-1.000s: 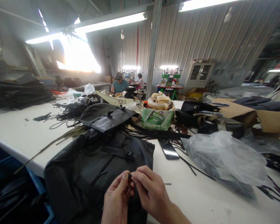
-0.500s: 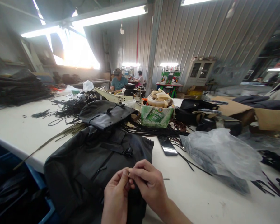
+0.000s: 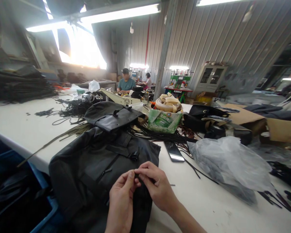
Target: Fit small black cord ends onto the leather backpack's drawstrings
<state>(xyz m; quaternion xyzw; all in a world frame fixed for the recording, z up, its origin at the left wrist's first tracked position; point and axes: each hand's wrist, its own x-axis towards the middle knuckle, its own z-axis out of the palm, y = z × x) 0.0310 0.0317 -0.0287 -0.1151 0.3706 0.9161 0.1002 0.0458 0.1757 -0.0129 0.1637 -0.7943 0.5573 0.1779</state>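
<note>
Over the lower right part of a black backpack (image 3: 87,181), my left hand (image 3: 122,197) and my right hand (image 3: 157,186) meet at the fingertips. Both are closed in a pinch around something too small to make out. The backpack lies on the white table with its flap (image 3: 113,116) folded away from me, and a buckle (image 3: 134,154) and a zipper pull (image 3: 104,174) show on its front. A short dark strip (image 3: 172,185) sticks out just past my right hand.
A phone (image 3: 174,151) lies right of the backpack, near a plastic bag (image 3: 230,165). Behind are a green box (image 3: 163,121) of webbing rolls and black cords (image 3: 157,134). A blue bin (image 3: 45,181) stands at the left edge. Across the table sits a person (image 3: 126,82).
My fingers have shifted slightly while staying pinched together, the right fingers straightening a little. The whole view has tilted and moved a bit; the backpack stays in place.
</note>
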